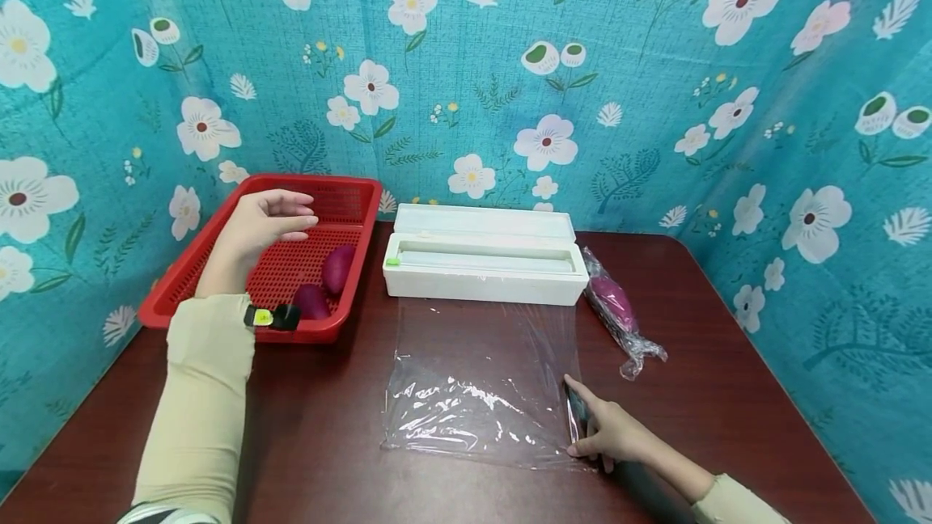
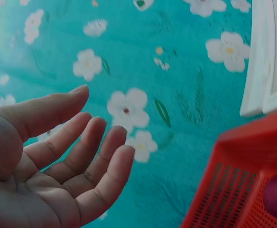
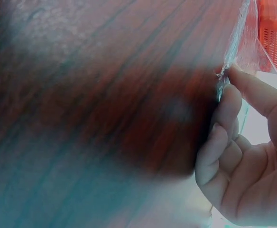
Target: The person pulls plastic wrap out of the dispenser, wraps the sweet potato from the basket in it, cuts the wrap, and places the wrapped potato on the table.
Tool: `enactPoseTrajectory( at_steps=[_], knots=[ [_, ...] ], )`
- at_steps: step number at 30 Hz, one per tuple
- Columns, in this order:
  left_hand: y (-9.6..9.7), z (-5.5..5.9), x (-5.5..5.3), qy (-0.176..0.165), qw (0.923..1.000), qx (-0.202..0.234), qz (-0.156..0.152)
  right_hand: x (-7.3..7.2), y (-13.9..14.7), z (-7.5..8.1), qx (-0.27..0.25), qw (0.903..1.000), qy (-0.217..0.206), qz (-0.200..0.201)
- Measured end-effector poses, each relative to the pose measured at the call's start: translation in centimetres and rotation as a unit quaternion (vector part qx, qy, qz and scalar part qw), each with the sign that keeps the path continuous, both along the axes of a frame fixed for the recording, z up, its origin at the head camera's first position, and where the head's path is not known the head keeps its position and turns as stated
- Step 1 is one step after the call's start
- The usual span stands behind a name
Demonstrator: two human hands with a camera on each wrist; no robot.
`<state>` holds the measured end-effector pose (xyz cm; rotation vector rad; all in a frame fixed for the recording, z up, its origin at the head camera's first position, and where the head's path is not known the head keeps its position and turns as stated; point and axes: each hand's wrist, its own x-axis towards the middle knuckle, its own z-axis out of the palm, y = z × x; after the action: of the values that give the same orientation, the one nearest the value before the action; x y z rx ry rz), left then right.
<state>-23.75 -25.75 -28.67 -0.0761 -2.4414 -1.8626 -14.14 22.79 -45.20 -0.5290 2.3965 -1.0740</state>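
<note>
My left hand (image 1: pixel 265 221) hovers over the red plastic basket (image 1: pixel 354 297), fingers loosely bent and holding nothing. Inside the basket lie two purple sweet potatoes (image 1: pixel 338 268), apart from that hand. A sheet of clear plastic wrap (image 1: pixel 473 419) stretches across the table from the front of a white wrap box (image 1: pixel 484 288). At the sheet's near right corner, my right hand (image 1: pixel 615 429) holds the edge. In the right wrist view, the thumb and forefinger tips of this hand (image 3: pixel 243 156) meet at the film's edge, and the other fingers are curled.
To the right of the box lies another purple sweet potato (image 1: pixel 613 302) wrapped in film with a twisted end. The box lid (image 1: pixel 484 222) is raised at the back, and a green slider (image 1: pixel 393 262) sits at its left. Flowered blue curtains (image 1: pixel 451 87) enclose the brown table (image 1: pixel 320 435).
</note>
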Motion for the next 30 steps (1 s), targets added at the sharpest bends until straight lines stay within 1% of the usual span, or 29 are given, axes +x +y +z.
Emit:
enactPoseTrajectory(
  at_steps=[2,6,10,12,18,22,24,26,28,30],
  knots=[
    [-0.6,-0.4,-0.7,-0.024,0.9997,-0.003,0.005,0.0,0.0,0.1,0.001,1.0000,0.000,-0.001],
    [-1.6,-1.3,-2.3,-0.064,0.9979,0.009,0.010,0.0,0.0,0.1,0.001,1.0000,-0.001,-0.002],
    [-2.2,-2.2,-3.7,-0.091,0.9956,0.018,0.008,0.0,0.0,-0.1,0.001,1.0000,0.000,-0.001],
    [-2.3,-2.8,-4.3,-0.108,0.9939,0.021,0.012,-0.1,-0.1,-0.2,0.001,1.0000,-0.001,-0.001],
    [-2.5,-4.3,-5.7,-0.155,0.9874,0.017,0.024,0.0,-0.1,-0.3,-0.001,1.0000,-0.004,-0.003],
    [-2.5,-5.3,-6.7,-0.176,0.9838,0.010,0.031,0.0,-0.1,-0.3,-0.004,0.9999,-0.010,-0.003],
    [-2.4,-5.9,-7.2,-0.188,0.9814,0.013,0.035,0.0,-0.1,-0.2,-0.004,0.9999,-0.013,-0.002],
    [-2.3,-6.4,-7.6,-0.204,0.9782,0.009,0.038,0.0,-0.1,-0.2,-0.003,0.9999,-0.012,-0.002],
    [-2.2,-6.9,-7.8,-0.226,0.9733,0.008,0.040,0.0,-0.1,-0.2,-0.003,0.9999,-0.013,-0.001],
    [-2.1,-7.3,-8.0,-0.246,0.9681,0.016,0.044,-0.1,-0.1,-0.1,-0.003,0.9999,-0.013,0.000]
  ],
)
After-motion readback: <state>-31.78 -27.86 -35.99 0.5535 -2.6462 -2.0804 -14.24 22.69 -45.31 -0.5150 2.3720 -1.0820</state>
